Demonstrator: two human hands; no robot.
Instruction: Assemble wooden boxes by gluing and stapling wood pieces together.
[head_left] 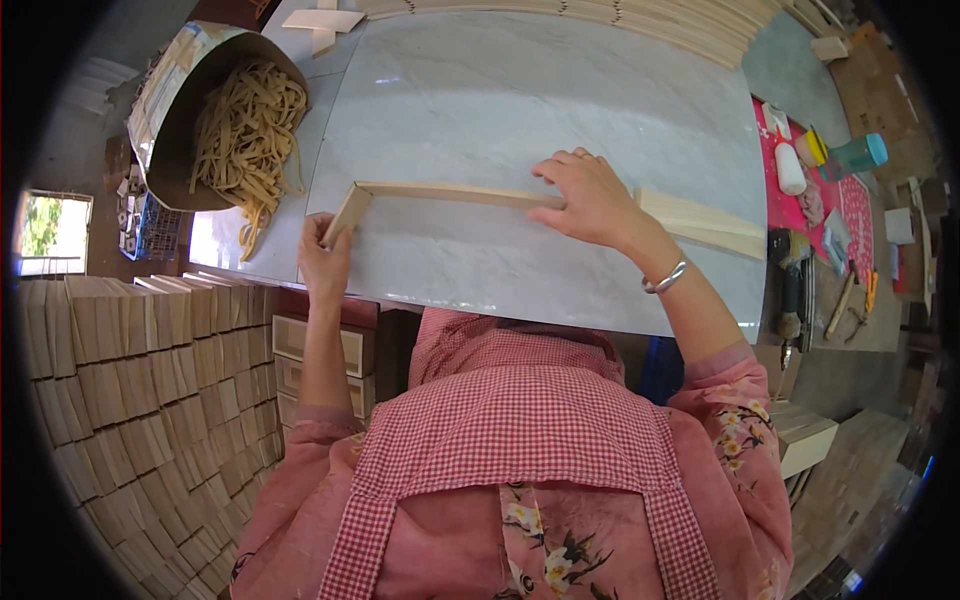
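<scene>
Wooden L-frame (pixel 455 194) over table (pixel 520 110), toward near edge; left hand (pixel 325 262) pinches short side, right hand (pixel 592 197) curls round right end, can't tell if gripping.

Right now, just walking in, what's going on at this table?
A person is handling two wooden pieces that meet at a corner above the table. The left hand grips the short piece. The right hand has its thumb and fingers about the other end of the long piece; how firmly is unclear. More wooden strips lie beyond the right wrist, and a bin of tan bands sits to the left.
</scene>
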